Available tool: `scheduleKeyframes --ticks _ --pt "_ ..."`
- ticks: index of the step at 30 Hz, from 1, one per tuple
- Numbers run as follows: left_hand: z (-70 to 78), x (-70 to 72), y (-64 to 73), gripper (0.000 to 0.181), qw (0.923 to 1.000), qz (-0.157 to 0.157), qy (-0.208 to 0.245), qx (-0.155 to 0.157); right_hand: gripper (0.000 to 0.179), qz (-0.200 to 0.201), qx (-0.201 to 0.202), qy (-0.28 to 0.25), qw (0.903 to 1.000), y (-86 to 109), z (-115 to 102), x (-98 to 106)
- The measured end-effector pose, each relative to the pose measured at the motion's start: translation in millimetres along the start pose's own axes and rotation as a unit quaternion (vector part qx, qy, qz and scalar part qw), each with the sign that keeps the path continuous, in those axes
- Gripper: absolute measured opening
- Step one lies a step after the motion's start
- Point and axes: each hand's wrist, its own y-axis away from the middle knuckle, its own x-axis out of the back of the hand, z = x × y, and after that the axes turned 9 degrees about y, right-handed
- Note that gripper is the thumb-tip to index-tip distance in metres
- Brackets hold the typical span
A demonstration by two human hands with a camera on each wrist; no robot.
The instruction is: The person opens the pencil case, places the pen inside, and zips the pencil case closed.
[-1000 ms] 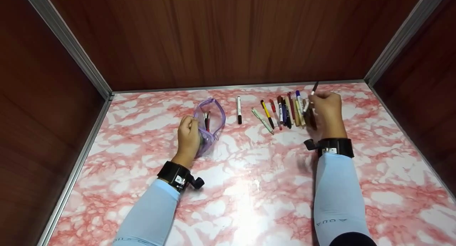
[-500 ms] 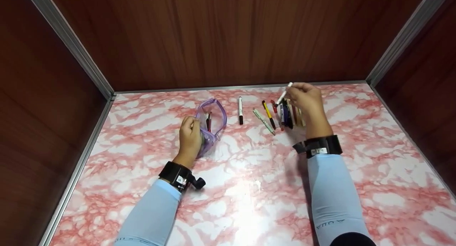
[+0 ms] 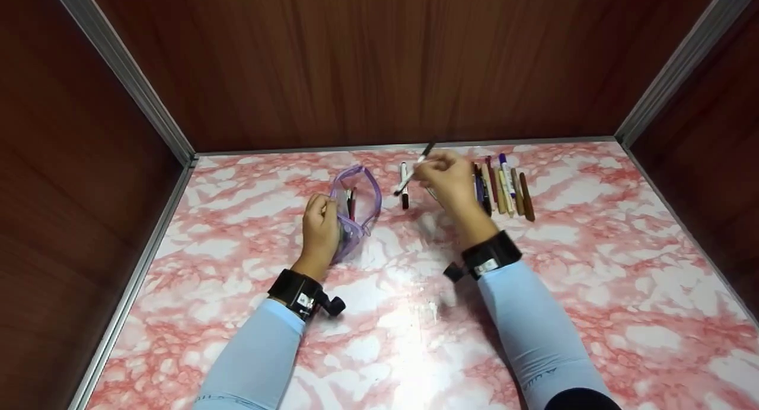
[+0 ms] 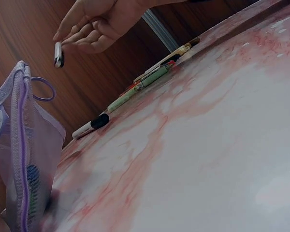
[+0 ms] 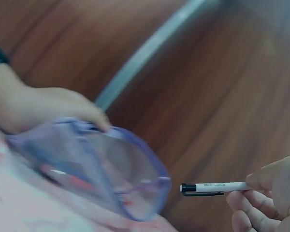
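Observation:
My left hand [image 3: 320,226] grips the near side of a purple-rimmed mesh pencil case [image 3: 378,201], whose mouth gapes. Several pens [image 3: 352,205] stand inside it. To the right of the case, my right hand [image 3: 453,181] is raised above the table, pinching a white pen with a black clip end [image 5: 212,187] between thumb and fingers. In the right wrist view that end points toward the mouth of the case, apart from it. Beneath the held pen lies a white marker with a black cap [image 4: 91,126]. A light green pen [image 4: 137,89] is mostly hidden by my right hand in the head view.
Farther right, several pens and markers [image 3: 501,187] lie side by side in a row, partly covered by my right hand. A brown wood-grain panel [image 3: 403,66] rises behind the pink marbled table [image 3: 379,350], with more panels at both sides.
My right hand has carried the white pen leftward from the right end of the row to above the lone marker. My left hand keeps its grip on the pencil case.

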Motion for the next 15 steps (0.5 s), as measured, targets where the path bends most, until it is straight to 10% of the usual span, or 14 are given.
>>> scheduleKeyframes --ticks 15 --pt "0.5 -0.9 1.1 0.019 0.9996 0.012 0.02 -0.019 0.015 -0.09 0.032 0.091 0.9912 37.2 20.7 -62.2"
